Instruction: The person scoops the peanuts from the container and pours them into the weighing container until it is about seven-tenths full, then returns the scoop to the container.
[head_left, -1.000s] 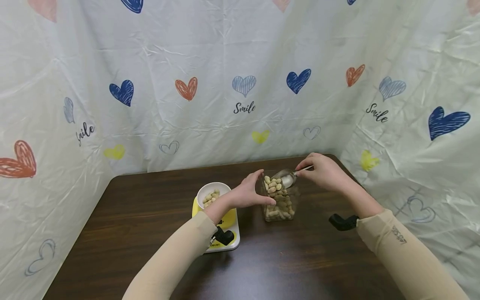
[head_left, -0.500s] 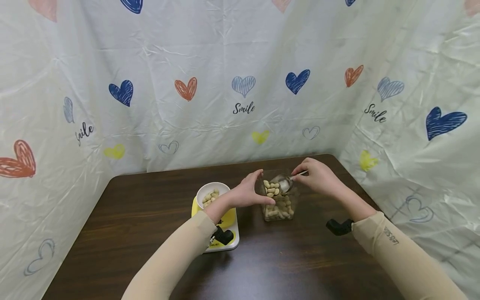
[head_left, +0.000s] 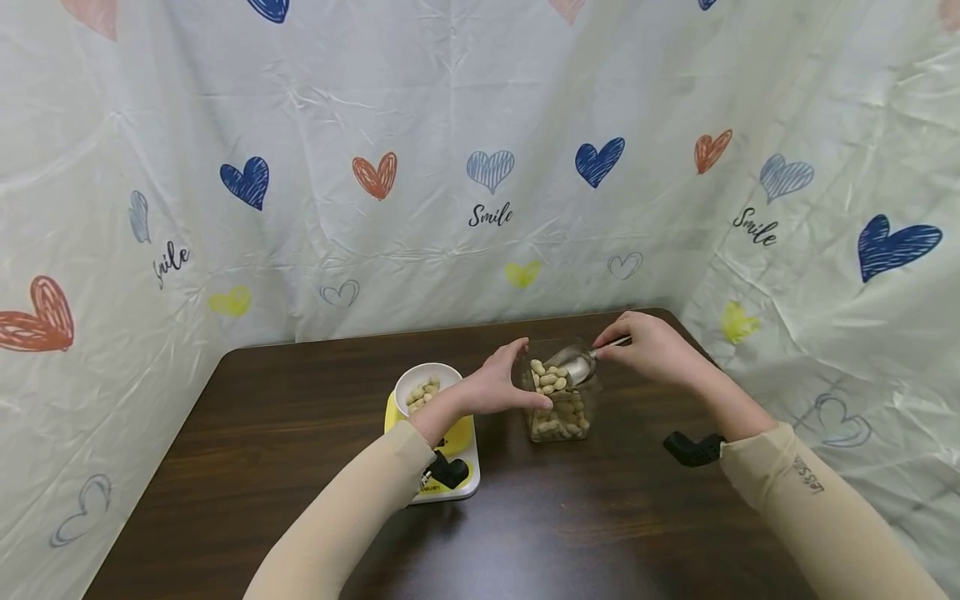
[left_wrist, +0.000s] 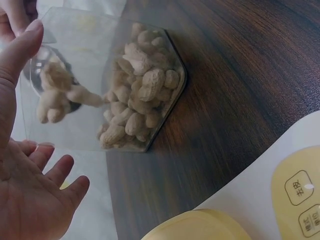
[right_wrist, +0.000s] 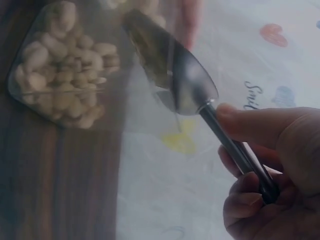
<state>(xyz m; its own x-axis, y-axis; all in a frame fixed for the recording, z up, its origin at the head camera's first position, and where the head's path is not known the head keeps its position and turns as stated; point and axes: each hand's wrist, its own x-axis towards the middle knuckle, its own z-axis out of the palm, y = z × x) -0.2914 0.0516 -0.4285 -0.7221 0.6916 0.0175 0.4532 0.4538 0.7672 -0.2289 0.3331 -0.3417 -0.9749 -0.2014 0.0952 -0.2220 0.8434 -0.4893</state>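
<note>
A clear, straight-sided plastic container (head_left: 592, 407) holds many peanuts in their shells (left_wrist: 137, 90). My left hand (head_left: 498, 387) spans it near the rim, thumb on the near side and fingers toward the far side. Between the thumb and curled fingers of my right hand (head_left: 656, 346) is the handle of a metal scoop (head_left: 579, 367). The scoop's bowl slants down into the container's mouth. Some peanuts (head_left: 549, 380) lie at its front edge, and the left wrist view shows a few against it, above the main heap.
Left of the container stands a white and yellow kitchen scale (head_left: 470, 467), with a white bowl (head_left: 444, 372) of several peanuts on it. My left forearm passes over the scale. The dark wooden table (head_left: 300, 417) meets a heart-printed curtain (head_left: 420, 275) behind.
The right hand moved the scoop down and left into the peanuts, then drew it back slightly up and right. My left hand kept its place at the container.
</note>
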